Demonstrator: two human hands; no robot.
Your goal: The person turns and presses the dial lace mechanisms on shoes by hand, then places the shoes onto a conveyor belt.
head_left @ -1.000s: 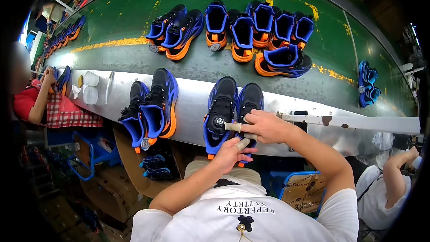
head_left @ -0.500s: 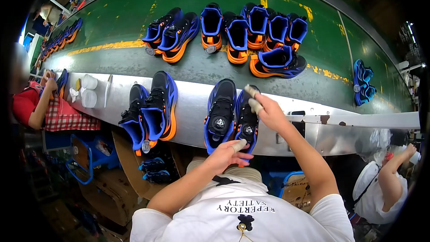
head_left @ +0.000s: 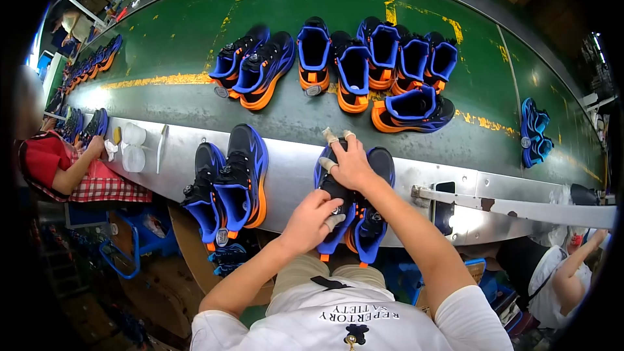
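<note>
Fingers (head_left: 338, 150) of the right hand (head_left: 353, 168) spread wide over the toe of a dark shoe (head_left: 334, 186) on the worktop (head_left: 283, 164) at lower centre, while the left hand's (head_left: 303, 222) fingers bend narrowly by its dial (head_left: 337, 210), though whether they pinch it I cannot tell.

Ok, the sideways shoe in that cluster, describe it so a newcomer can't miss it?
Find the green work surface beyond the metal ledge. In its central shoe cluster, take the black, blue and orange shoe closest to the ledge. Its toe points right; its neighbours sit heels toward the ledge.
</note>
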